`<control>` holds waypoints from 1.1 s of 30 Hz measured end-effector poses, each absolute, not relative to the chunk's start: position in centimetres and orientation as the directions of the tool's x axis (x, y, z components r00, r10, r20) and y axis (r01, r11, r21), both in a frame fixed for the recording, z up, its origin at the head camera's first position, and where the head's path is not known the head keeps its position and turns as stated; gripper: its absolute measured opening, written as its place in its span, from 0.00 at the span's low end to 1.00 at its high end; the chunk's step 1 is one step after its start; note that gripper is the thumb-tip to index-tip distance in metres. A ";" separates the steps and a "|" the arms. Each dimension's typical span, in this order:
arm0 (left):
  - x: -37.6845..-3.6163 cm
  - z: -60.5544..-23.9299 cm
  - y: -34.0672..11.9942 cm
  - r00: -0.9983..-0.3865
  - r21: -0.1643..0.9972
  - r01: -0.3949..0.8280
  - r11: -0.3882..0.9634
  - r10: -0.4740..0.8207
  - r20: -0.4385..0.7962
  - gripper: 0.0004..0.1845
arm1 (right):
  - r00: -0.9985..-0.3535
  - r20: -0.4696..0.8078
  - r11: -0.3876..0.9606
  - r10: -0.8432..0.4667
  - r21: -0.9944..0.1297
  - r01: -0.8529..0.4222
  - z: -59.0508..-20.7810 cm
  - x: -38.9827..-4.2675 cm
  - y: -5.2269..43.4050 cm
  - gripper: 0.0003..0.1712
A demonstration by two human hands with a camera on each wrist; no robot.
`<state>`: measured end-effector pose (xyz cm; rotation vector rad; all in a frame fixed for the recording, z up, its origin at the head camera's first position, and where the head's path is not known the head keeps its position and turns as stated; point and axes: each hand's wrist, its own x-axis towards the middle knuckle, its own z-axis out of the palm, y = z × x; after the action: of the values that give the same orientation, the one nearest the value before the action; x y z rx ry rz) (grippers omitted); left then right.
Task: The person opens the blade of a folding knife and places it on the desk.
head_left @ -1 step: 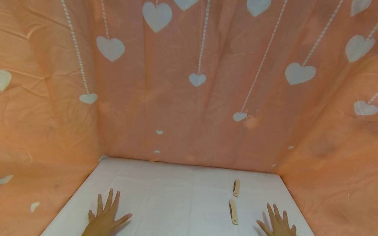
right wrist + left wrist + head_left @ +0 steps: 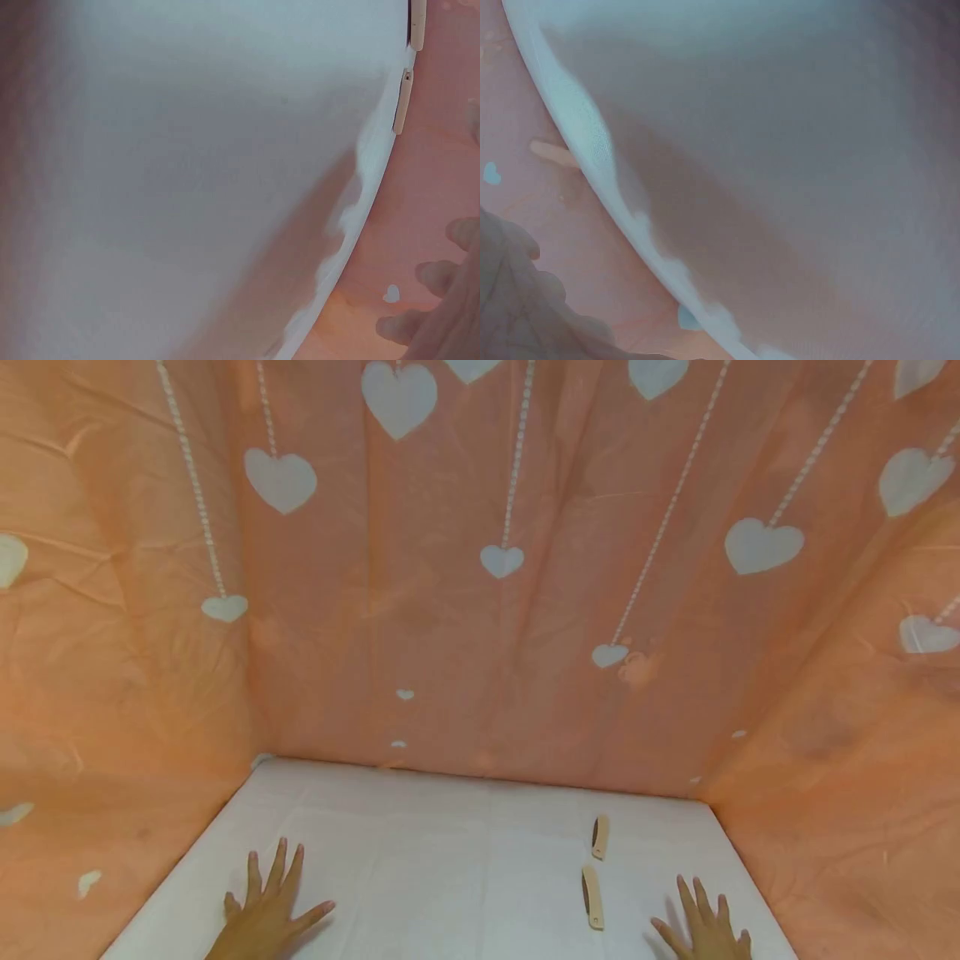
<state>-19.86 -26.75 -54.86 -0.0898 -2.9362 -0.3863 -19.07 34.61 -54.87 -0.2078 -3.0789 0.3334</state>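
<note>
We seem merely poised, left hand (image 2: 262, 917) and right hand (image 2: 708, 931) empty, fingers spread wide; taking the nearer tan piece (image 2: 594, 902) would call for reaching leftward with the right.

One tan tool (image 2: 418, 27) cropped by the right wrist view's top edge, fingers (image 2: 464, 234) by its right.

Over the left side of the counter (image 2: 420, 860), the left hand (image 2: 258, 924) is bare, with slim fingers and fine skin creases; over its right side, the right hand (image 2: 707, 935) is likewise bare and slim-fingered.
</note>
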 end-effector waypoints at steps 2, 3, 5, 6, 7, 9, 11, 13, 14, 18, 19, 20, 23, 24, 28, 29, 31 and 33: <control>-19.7 -54.9 -26.8 -0.983 0.263 0.084 0.961 0.036 0.181 0.56 | -0.991 0.029 0.968 0.133 -0.217 0.123 -55.0 -18.9 34.6 0.54; -19.6 -54.9 -26.8 -0.984 0.267 0.082 0.960 0.035 0.176 0.56 | -0.991 0.029 0.968 0.131 -0.219 0.122 -55.0 -18.8 34.6 0.54; -19.4 -54.8 -26.8 -0.986 0.282 0.080 0.956 0.034 0.166 0.56 | -0.992 0.038 0.969 0.121 -0.220 0.110 -55.0 -18.7 34.6 0.53; -19.3 -54.8 -26.8 -0.986 0.292 0.080 0.953 0.034 0.161 0.56 | -0.992 0.046 0.970 0.118 -0.219 0.105 -55.1 -18.7 34.6 0.53; -19.3 -54.8 -26.7 -0.987 0.303 0.080 0.950 0.033 0.157 0.55 | -0.992 0.051 0.971 0.114 -0.217 0.101 -55.0 -18.6 34.7 0.53; -19.2 -54.7 -26.7 -0.988 0.312 0.083 0.946 0.037 0.149 0.55 | -0.993 0.050 0.972 0.109 -0.213 0.096 -55.0 -18.7 34.7 0.54; -19.2 -54.7 -26.7 -0.988 0.313 0.090 0.946 0.046 0.147 0.54 | -0.993 0.044 0.973 0.106 -0.208 0.095 -55.0 -18.7 34.8 0.55; -19.2 -54.5 -26.7 -0.988 0.315 0.097 0.944 0.052 0.148 0.54 | -0.994 0.041 0.974 0.100 -0.210 0.089 -55.1 -18.7 34.8 0.54; -19.3 -54.5 -26.8 -0.987 0.314 0.098 0.944 0.053 0.148 0.53 | -0.994 0.051 0.974 0.093 -0.210 0.081 -55.1 -18.7 34.8 0.53; -19.4 -54.3 -26.8 -0.985 0.317 0.100 0.943 0.048 0.168 0.54 | -0.983 0.178 0.979 0.034 -0.203 -0.003 -55.1 -18.6 34.9 0.44; -19.5 -54.3 -26.8 -0.985 0.317 0.098 0.943 0.045 0.169 0.54 | -0.975 0.223 0.980 0.014 -0.198 -0.032 -55.1 -18.5 34.9 0.41; -19.4 -54.2 -26.8 -0.985 0.321 0.098 0.942 0.045 0.167 0.54 | -0.962 0.271 0.978 -0.006 -0.198 -0.062 -55.0 -18.5 34.9 0.38; -19.2 -54.2 -26.6 -0.988 0.340 0.097 0.935 0.049 0.147 0.53 | -0.914 0.403 0.970 -0.056 -0.193 -0.144 -54.8 -18.5 34.9 0.31; -19.1 -54.2 -26.5 -0.989 0.353 0.101 0.930 0.054 0.141 0.53 | -0.893 0.445 0.967 -0.065 -0.192 -0.166 -54.8 -18.5 34.9 0.29; -18.6 -54.0 -26.3 -0.986 0.394 0.143 0.908 0.097 0.134 0.51 | -0.827 0.557 0.955 -0.071 -0.201 -0.218 -54.7 -18.4 34.7 0.24; -18.5 -53.8 -26.3 -0.986 0.405 0.151 0.902 0.106 0.130 0.50 | -0.818 0.570 0.953 -0.069 -0.205 -0.223 -54.6 -18.4 34.7 0.23; -18.3 -53.6 -26.2 -0.987 0.424 0.152 0.893 0.112 0.117 0.49 | -0.812 0.580 0.947 -0.067 -0.219 -0.236 -54.5 -18.2 34.5 0.22; -18.2 -53.3 -26.2 -0.988 0.436 0.149 0.887 0.114 0.104 0.48 | -0.814 0.577 0.941 -0.061 -0.239 -0.240 -54.2 -18.0 34.3 0.21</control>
<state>-18.16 -26.18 -53.33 -0.2078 -2.9788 -0.6978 -17.96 34.26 -54.24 0.2135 -2.5030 0.4050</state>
